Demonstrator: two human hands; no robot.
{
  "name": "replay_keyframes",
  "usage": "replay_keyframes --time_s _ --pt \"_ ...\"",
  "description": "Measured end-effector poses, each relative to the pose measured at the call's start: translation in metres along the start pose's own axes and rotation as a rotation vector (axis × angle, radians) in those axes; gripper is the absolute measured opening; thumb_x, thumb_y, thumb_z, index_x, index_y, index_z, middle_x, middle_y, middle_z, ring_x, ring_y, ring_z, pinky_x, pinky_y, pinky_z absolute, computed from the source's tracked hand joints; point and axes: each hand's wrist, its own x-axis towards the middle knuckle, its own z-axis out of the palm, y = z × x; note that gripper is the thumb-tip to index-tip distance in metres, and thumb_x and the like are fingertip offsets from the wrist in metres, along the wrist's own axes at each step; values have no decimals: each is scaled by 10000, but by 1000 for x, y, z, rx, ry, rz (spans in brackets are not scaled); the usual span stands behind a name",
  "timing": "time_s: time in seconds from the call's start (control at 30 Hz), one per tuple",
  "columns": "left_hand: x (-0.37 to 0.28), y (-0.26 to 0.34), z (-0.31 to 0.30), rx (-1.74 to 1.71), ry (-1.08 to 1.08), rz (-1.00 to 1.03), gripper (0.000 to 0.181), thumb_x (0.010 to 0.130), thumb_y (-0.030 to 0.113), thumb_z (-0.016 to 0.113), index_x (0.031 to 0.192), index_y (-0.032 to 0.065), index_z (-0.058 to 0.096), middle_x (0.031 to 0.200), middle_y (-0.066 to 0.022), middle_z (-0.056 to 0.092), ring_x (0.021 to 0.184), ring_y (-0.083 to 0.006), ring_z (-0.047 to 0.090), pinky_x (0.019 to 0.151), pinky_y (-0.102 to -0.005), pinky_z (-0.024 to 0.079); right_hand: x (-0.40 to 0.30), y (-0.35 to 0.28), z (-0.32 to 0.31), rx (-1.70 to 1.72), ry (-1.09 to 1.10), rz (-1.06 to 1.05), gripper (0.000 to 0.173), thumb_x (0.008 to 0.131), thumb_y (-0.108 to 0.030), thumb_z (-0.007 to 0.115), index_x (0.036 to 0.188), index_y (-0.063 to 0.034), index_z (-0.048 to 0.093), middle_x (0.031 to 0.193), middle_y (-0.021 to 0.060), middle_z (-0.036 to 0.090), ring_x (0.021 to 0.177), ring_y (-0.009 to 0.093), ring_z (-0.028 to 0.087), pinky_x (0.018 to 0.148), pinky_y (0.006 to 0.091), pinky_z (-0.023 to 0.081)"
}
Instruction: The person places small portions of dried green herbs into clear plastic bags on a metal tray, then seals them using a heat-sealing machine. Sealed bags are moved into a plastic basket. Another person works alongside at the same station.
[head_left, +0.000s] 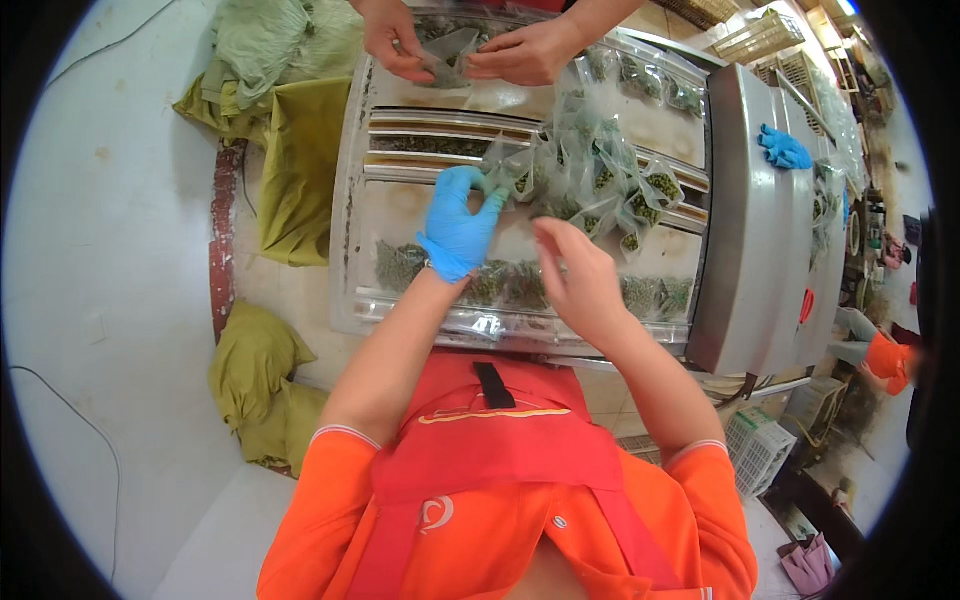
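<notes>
My left hand (459, 217), in a blue glove, has its thumb and fingertips on the edge of a clear plastic bag (523, 178) with green pieces inside. My right hand (585, 274) is bare and slightly blurred. It hovers over the metal bed (390, 217) of what looks like a vacuum packing machine, fingers apart, with nothing visible in it. Just beyond it lies a pile of open bags of small green produce (637, 199). A row of filled bags (491, 289) lies along the near sealing bar, partly hidden by my forearms.
Across the bed, another person's hands (525, 52) hold a clear bag. The machine's steel lid (750, 225) stands at the right, with a blue glove (784, 148) on it. Yellow-green sacks (259, 375) sit at the left. A white plastic crate (759, 450) is at lower right.
</notes>
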Motion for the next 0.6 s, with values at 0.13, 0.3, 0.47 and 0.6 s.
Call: replay_keyframes --time_s 0.13,0.3,0.47,0.6 --pt "-3 4 -18 81 58 93 174 788 75 740 859 38 585 1096 -151 573 1012 -328 550 866 -386 459 29 -6 44 42 5 120 383 880 -9 582 1256 17 515 1031 207 644 953 363 644 794 440 529" --pt "-16 -3 -46 176 -40 189 212 775 5 689 969 45 614 1249 -182 560 1145 -338 541 978 -391 437 40 4 85 -35 -4 -33 468 866 21 530 1331 17 479 1184 240 599 1002 401 624 876 453 513" --pt "-16 -21 -58 -262 22 -147 251 831 24 649 1075 33 592 1215 -136 573 1091 -254 575 979 -361 453 49 13 88 421 -92 263 357 868 -30 597 1223 -3 609 1146 160 676 1066 255 644 947 336 480" --pt "11 -39 -56 -290 -1 -390 228 848 74 698 1056 27 615 1036 -71 622 944 -179 593 876 -315 483 63 8 96 441 -95 304 241 891 -133 700 1092 -3 668 1031 109 705 933 178 663 854 312 514"
